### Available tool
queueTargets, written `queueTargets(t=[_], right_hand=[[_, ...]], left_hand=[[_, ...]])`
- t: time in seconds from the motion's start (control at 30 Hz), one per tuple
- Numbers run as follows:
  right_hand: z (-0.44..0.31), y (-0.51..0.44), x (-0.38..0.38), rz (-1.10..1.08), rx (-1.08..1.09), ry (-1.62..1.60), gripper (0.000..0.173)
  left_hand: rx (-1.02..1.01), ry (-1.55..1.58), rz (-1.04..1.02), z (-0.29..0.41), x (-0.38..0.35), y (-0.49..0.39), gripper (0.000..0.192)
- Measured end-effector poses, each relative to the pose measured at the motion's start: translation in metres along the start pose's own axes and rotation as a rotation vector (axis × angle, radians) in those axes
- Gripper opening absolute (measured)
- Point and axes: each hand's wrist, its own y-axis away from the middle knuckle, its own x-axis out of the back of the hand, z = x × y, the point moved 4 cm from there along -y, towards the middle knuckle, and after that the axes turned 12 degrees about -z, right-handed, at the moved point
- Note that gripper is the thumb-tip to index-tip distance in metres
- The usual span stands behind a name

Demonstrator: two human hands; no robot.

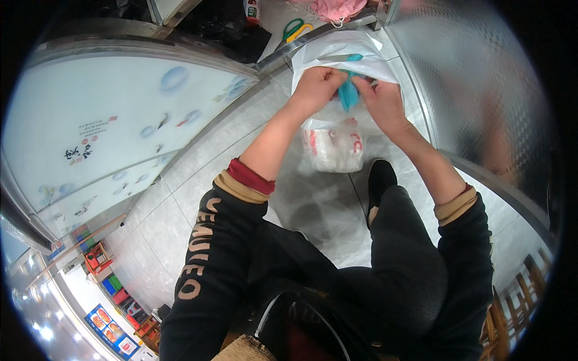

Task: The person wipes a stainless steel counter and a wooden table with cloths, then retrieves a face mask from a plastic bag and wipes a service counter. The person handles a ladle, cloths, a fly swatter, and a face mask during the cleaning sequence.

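Observation:
In the head view, my left hand (318,88) pinches a thin teal piece (348,95) that looks like plastic film. The fingers of my right hand (383,103) grip the same piece from the other side, and its loose end hangs down between them. Behind my hands lies a large white plastic bag (334,44), spread out. On that bag rests a small knife (354,57) with a teal handle. A bundle wrapped in clear plastic with red print (336,151) sits on the floor just below my hands. What is under my fingers is partly hidden.
Scissors with green and yellow handles (295,31) and a pink cloth item with white cords (336,10) lie on a low shelf ahead. A decorated glass panel (113,113) stands left, a textured metal panel (460,81) right. My black shoe (381,176) is near the bundle.

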Motion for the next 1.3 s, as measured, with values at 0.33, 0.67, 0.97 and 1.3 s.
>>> queueTargets(t=[0.33,0.67,0.97,1.3], right_hand=[[-0.006,-0.03,0.031,-0.316,-0.488,-0.515,0.037],[-0.178,-0.028,0.021,-0.495,0.342,0.086,0.046],[-0.159,-0.063,-0.064,-0.88,-0.292,-0.271,0.034],[-0.123,-0.058,-0.086,-0.721,-0.156,0.153,0.031]], left_hand=[[-0.468,-0.282,0.083,0.037,-0.004,0.062,0.006],[-0.669,0.829,-0.047,0.061,0.083,0.131,0.029],[-0.509,1.185,-0.004,-0.02,0.101,0.127,0.038],[-0.407,0.942,-0.069,-0.053,0.116,0.138,0.04]])
